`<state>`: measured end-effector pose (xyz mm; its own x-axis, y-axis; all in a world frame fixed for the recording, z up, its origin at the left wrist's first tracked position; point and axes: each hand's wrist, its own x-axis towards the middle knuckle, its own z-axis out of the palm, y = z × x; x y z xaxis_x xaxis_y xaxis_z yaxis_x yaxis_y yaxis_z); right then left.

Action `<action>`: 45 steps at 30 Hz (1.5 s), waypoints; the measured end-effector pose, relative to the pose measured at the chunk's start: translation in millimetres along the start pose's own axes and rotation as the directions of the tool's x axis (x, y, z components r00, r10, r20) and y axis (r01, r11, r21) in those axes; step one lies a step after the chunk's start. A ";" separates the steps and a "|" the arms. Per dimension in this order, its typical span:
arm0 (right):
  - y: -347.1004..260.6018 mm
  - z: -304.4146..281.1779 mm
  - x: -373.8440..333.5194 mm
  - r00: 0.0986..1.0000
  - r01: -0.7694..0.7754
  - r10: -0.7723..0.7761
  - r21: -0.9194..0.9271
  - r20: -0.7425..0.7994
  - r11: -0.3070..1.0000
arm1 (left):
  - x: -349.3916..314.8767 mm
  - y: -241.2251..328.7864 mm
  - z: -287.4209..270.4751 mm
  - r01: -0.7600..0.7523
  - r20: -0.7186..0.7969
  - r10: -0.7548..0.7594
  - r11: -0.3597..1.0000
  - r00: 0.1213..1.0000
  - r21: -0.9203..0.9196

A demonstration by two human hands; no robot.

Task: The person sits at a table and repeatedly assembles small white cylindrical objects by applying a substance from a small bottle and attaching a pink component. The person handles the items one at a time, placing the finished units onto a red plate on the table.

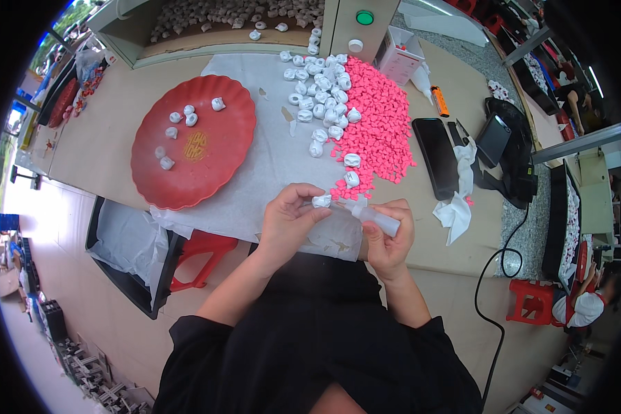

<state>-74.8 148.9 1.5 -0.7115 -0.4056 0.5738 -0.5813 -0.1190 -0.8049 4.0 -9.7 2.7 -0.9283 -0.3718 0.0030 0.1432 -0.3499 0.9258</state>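
Observation:
Between the thumb and fingers of my left hand (pixel 292 219) is a small white molded piece (pixel 321 201). My right hand (pixel 392 238) is wrapped round a translucent squeeze bottle (pixel 383 219), whose nozzle points left at the piece. Just beyond my hands lies a heap of small pink pieces (pixel 379 114). Several more white pieces (pixel 317 90) are piled along its left side. To the left, a red scalloped plate (pixel 148 165) with a gold mark in its middle carries several white pieces.
White paper (pixel 255 172) covers part of the table. A black phone (pixel 435 155), orange lighter (pixel 439 101) and crumpled tissue (pixel 454 215) lie at right. An open cabinet (pixel 231 43) with a green button stands behind. A paper-lined black tray (pixel 127 241) sits lower left; a black cable (pixel 500 297) hangs right.

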 end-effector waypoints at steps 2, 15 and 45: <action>-0.3 0.4 -1.8 0.999 -0.051 0.052 0.045 -0.009 0.998 | 0.6 -0.6 0.3 -0.016 0.000 0.016 1.000 1.000 0.003; 0.1 1.4 -2.3 1.000 -0.027 0.026 0.060 0.006 0.998 | 0.5 -0.3 1.9 -0.006 -0.006 0.006 0.999 1.000 -0.033; 14.5 -63.7 44.4 0.873 -0.474 0.463 0.044 0.155 0.879 | -6.5 11.1 19.6 0.173 0.042 -0.175 0.984 0.984 0.042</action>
<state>-139.9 186.9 24.9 -0.8292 -0.5491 0.1046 -0.1562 0.0479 -0.9866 4.9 5.7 20.3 -0.9526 -0.2686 -0.1430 -0.0341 -0.3728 0.9273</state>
